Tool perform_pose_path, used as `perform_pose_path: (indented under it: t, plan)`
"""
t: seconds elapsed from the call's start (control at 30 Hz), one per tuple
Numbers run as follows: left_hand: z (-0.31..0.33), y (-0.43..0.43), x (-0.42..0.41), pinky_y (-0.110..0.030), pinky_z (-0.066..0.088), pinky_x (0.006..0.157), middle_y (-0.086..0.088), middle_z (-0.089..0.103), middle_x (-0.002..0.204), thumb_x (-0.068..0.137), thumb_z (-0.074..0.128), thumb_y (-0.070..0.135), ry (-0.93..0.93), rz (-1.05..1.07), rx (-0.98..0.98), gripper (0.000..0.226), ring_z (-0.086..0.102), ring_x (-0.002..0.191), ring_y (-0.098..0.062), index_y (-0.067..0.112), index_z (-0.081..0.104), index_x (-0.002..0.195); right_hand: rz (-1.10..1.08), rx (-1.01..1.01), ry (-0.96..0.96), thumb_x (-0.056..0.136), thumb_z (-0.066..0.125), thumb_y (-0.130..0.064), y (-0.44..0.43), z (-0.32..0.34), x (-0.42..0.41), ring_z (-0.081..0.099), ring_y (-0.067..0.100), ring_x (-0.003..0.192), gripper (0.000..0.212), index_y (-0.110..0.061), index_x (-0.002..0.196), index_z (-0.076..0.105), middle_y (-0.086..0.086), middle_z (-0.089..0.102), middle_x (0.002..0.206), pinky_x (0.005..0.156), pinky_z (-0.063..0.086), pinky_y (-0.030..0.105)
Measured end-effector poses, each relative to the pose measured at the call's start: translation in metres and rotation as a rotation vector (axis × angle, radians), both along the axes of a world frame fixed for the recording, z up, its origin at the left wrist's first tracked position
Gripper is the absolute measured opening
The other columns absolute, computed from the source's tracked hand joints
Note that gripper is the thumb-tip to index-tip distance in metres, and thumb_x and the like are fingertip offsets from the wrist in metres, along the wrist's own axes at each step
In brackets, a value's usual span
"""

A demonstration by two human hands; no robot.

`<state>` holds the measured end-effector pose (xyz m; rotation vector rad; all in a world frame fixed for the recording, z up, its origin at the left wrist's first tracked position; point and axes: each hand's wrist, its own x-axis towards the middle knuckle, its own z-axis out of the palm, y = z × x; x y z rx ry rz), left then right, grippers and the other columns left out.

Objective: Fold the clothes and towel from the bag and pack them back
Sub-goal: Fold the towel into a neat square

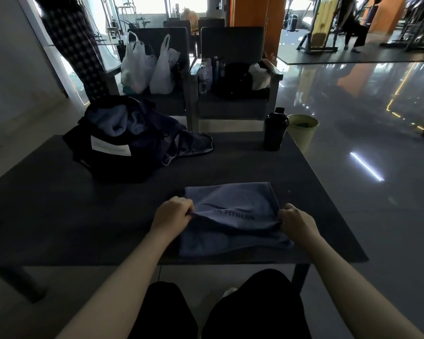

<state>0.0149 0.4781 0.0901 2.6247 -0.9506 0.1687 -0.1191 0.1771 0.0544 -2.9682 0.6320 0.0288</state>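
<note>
A blue-grey towel [233, 199] printed with "FITNESS" lies on the near part of the dark table [59, 204]. Its upper layer is lifted off the lower one at the near edge. My left hand [173, 212] pinches that raised edge at its left corner. My right hand [295, 220] pinches the same edge at its right corner. At the far left of the table stands a black bag [108, 157] with a white label. Blue clothing [123, 121] is bundled in its open top, and a dark garment [186, 145] spills out to the right.
A black shaker bottle [274, 130] stands at the table's far right edge, with a green bin [302, 133] on the floor behind it. Two dark chairs beyond the table hold white plastic bags [145, 67], bottles and a black bag [235, 81]. My knees sit under the near edge.
</note>
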Motion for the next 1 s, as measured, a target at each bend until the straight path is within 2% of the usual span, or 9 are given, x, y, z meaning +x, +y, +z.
perform_pose_path:
  t: [0.3,0.43,0.5,0.57,0.63,0.7,0.8,0.9,1.0]
  plan:
    - [-0.008,0.004,-0.011,-0.031,0.045,0.077,-0.002,0.059,0.108,0.093,0.054,0.023,0.158,0.061,0.265,0.01,0.057,0.095,-0.022,0.019,0.059,0.1,-0.033,0.018,-0.073,0.091,0.045,-0.017,0.002,0.004,-0.01,0.06,0.024,0.092,0.026,-0.019,0.1,0.069,0.002,0.057,0.107,0.063,0.037,0.027]
    - [-0.012,0.004,-0.016,-0.033,0.043,0.086,-0.002,0.058,0.121,0.096,0.048,0.034,0.219,0.059,0.284,0.025,0.055,0.107,-0.022,0.017,0.059,0.112,0.029,-0.026,-0.042,0.093,0.046,-0.03,0.004,0.006,-0.017,0.055,0.023,0.106,0.029,-0.019,0.109,0.068,0.001,0.055,0.123,0.08,0.045,0.033]
    - [-0.019,0.004,-0.021,-0.033,0.036,0.101,0.002,0.047,0.14,0.097,0.042,0.047,0.223,-0.029,0.317,0.045,0.044,0.127,-0.018,0.02,0.051,0.132,0.13,-0.013,-0.055,0.09,0.04,-0.049,0.011,0.003,-0.025,0.049,0.025,0.119,0.047,-0.021,0.121,0.062,0.0,0.049,0.138,0.091,0.04,0.036]
    - [-0.029,0.005,-0.029,-0.037,0.021,0.113,0.006,0.025,0.156,0.094,0.038,0.057,0.241,-0.114,0.42,0.063,0.022,0.142,-0.013,0.024,0.031,0.147,0.216,0.003,0.042,0.075,0.021,-0.071,0.017,-0.005,-0.035,0.038,0.021,0.132,0.08,-0.026,0.135,0.049,-0.006,0.037,0.149,0.103,0.033,0.036]
    - [-0.044,0.008,-0.036,-0.04,0.014,0.116,0.009,0.005,0.16,0.091,0.037,0.063,0.268,-0.132,0.544,0.076,0.004,0.147,-0.013,0.024,0.013,0.152,0.23,0.022,0.137,0.073,0.02,-0.077,0.018,-0.022,-0.044,0.021,0.017,0.143,0.089,-0.028,0.146,0.031,-0.01,0.02,0.155,0.112,0.024,0.035]
    - [-0.056,0.011,-0.039,-0.04,0.014,0.116,0.01,-0.004,0.16,0.091,0.039,0.062,0.245,-0.118,0.577,0.08,-0.002,0.147,-0.013,0.025,0.004,0.153,0.162,0.116,0.092,0.087,0.044,-0.062,0.016,-0.038,-0.051,0.017,0.018,0.144,0.072,-0.025,0.148,0.029,-0.008,0.017,0.155,0.115,0.023,0.037]
    - [-0.061,0.016,-0.034,-0.039,0.018,0.116,0.011,0.0,0.16,0.097,0.036,0.051,0.203,-0.125,0.551,0.067,0.001,0.147,-0.012,0.026,0.008,0.152,0.152,0.113,-0.13,0.085,0.068,-0.015,0.017,-0.049,-0.058,0.051,0.034,0.124,0.048,-0.008,0.13,0.055,0.012,0.05,0.138,0.094,0.049,0.046]
    - [-0.058,0.019,-0.028,-0.036,0.023,0.114,0.012,0.01,0.159,0.1,0.037,0.039,0.167,-0.109,0.525,0.054,0.01,0.146,-0.012,0.029,0.02,0.15,0.088,0.077,-0.188,0.079,0.066,0.002,0.024,-0.045,-0.065,0.059,0.036,0.107,0.04,-0.005,0.118,0.064,0.015,0.063,0.118,0.07,0.056,0.044]
    - [-0.055,0.017,-0.034,-0.034,0.035,0.102,0.002,0.034,0.148,0.094,0.047,0.042,0.119,0.046,0.389,0.05,0.032,0.134,-0.02,0.024,0.04,0.141,-0.072,0.261,-0.332,0.082,0.061,0.002,0.034,-0.036,-0.067,0.058,0.032,0.096,0.035,-0.007,0.116,0.062,0.014,0.06,0.104,0.072,0.049,0.037]
